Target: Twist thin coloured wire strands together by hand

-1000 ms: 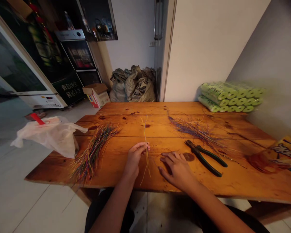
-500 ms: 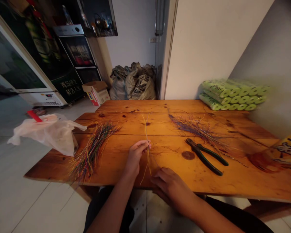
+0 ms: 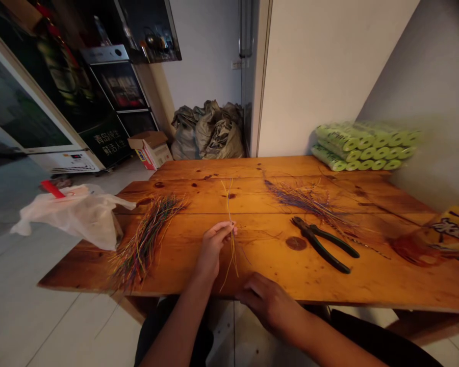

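Observation:
My left hand pinches a few thin wires at about their middle, above the wooden table. Yellow ends fan out above the fingertips and hang down below them, along with a purple one. Lower and to the right, near the front edge, is my right hand, its fingers curled together; whether a wire end is between them is too small to make out. A thick bundle of coloured wires lies left of my hands. Another bundle, mostly purple and orange, lies to the right, beyond green-handled pliers.
A white plastic bag sits at the table's left edge. Green-wrapped rolls are stacked at the back right, and an orange container stands at the right. Behind the table are grey sacks and a cardboard box.
My right hand has moved slightly down, away from the hanging wire ends, and its fingers are more curled. My left hand keeps its pinch. The whole view has shifted slightly.

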### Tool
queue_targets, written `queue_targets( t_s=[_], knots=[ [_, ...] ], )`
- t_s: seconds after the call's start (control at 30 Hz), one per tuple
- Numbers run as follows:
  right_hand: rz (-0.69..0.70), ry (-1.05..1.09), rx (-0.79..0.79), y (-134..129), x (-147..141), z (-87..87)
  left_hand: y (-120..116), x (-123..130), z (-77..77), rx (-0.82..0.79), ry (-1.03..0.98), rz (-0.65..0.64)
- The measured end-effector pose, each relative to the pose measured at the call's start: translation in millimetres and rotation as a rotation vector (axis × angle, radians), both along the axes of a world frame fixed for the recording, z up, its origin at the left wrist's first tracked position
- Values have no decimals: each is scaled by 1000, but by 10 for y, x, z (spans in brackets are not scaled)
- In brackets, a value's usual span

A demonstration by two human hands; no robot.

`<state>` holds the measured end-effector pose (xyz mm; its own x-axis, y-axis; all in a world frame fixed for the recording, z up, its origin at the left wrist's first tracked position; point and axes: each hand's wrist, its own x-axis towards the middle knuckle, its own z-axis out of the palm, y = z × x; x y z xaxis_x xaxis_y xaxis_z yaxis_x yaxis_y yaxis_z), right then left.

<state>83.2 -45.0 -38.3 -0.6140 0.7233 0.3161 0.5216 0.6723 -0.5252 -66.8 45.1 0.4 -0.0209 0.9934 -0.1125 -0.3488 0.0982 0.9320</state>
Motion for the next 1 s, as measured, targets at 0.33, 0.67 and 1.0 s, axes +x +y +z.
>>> queue_targets(
  t_s=[0.33, 0.67, 1.0],
  knots=[
    [-142, 296, -148, 184, 250, 178, -9, -2, 40, -20, 1, 4],
    [-556, 857, -525, 460, 456, 316, -290, 139, 151, -77, -130, -403],
    [-319, 916, -667, 442, 404, 422, -390, 272, 125, -246, -158, -522]
  ],
)
